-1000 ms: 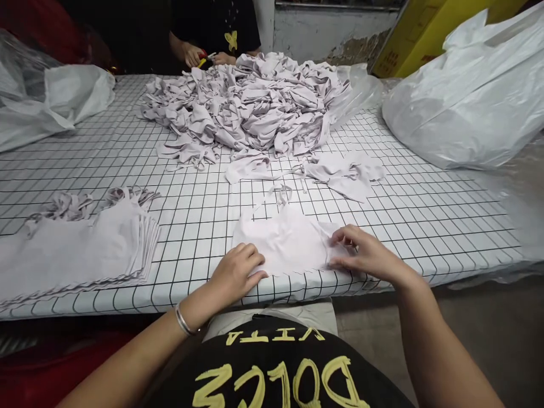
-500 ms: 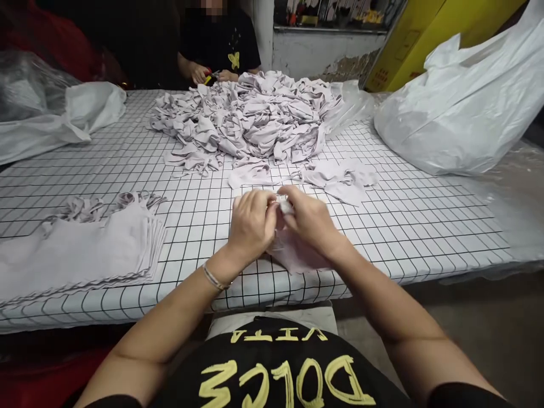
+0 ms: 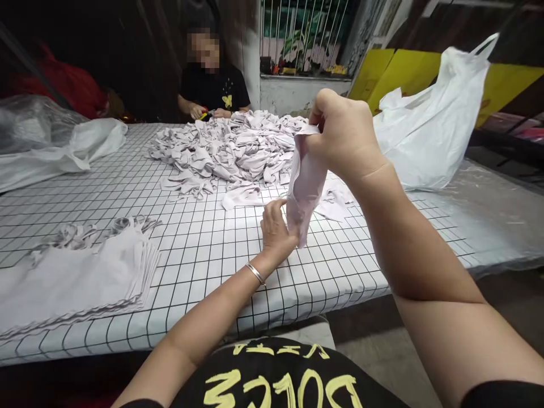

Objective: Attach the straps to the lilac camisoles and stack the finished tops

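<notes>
A pale pinkish-grey fabric garment (image 3: 309,175) hangs down over the table, folded lengthwise. My right hand (image 3: 346,133) is raised and closed, pinching the garment's top edge between thumb and fingers. Lower down, my left hand (image 3: 277,231) is beside the garment's bottom end, fingers curved and apart, thumb close against the cloth. Whether that thumb presses the fabric is hard to see. Behind the garment lies a heap of crumpled garments (image 3: 238,148) of the same colour, with a loose one (image 3: 242,195) in front. A neat stack of flattened garments (image 3: 93,277) rests at the left.
A white checked cloth (image 3: 195,255) covers the table. White plastic bags stand at the right (image 3: 429,124) and lie at the left (image 3: 63,150). Across the table a person in a black shirt (image 3: 215,93) holds a small yellow-and-red tool (image 3: 205,115).
My right hand has risen, lifting the garment off the table by its top. My left hand has parted from the right and opened lower down. The view has tilted up.
</notes>
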### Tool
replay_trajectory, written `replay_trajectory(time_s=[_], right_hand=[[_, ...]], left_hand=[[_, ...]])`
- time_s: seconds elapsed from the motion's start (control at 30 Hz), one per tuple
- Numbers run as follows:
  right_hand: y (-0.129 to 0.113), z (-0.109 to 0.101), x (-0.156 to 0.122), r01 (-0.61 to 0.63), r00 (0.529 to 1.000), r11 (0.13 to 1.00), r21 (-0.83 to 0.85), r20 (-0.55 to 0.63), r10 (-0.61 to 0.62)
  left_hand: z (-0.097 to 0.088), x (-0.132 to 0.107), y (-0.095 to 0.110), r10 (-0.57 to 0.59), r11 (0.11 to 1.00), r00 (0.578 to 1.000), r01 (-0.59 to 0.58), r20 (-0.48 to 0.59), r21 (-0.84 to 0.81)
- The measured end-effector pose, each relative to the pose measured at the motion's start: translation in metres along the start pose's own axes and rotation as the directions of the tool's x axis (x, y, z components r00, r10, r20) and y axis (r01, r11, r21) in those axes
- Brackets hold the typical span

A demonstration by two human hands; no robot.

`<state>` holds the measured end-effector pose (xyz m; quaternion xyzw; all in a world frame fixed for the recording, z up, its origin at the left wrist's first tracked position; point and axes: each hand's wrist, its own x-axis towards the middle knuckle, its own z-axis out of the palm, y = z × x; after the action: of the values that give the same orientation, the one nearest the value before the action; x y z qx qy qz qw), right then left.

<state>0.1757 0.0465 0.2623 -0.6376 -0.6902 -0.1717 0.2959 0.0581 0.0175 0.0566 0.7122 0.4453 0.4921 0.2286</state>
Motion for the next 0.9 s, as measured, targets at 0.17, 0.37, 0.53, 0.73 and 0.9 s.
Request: replay_trajectory(time_s=[0.17,0.37,0.53,0.73,0.9], right_hand=[[0.010,-0.006,0.005,-0.071,0.997,0.997,-0.010,-0.004,0.071],[0.023,0.003,0.007,0.035,0.999,0.996,0.077,-0.007,-0.034],[0.078,0.002,-0.002,-0.057,0.993,0.995,0.079,0.110,0.048],[0.119,0.030,-0.002,-0.296,0.876,0.954,-0.035,0.387,0.286],[0.124,0.039,-0.007,-0.446,0.785,0.895,0.026,0.492,0.377]], left_hand=[[0.001,0.016,0.011,-0.129,0.980,0.989,0.115,-0.076,-0.163],[0.001,0.061,0.024,-0.025,0.993,0.993,0.038,0.115,-0.112],[-0.036,0.087,-0.028,-0.002,0.965,0.988,-0.038,0.153,0.258],[-0.090,0.140,-0.055,-0.200,0.863,0.965,0.091,0.172,0.497],[-0.138,0.159,-0.023,-0.144,0.829,0.982,0.052,0.122,0.556]])
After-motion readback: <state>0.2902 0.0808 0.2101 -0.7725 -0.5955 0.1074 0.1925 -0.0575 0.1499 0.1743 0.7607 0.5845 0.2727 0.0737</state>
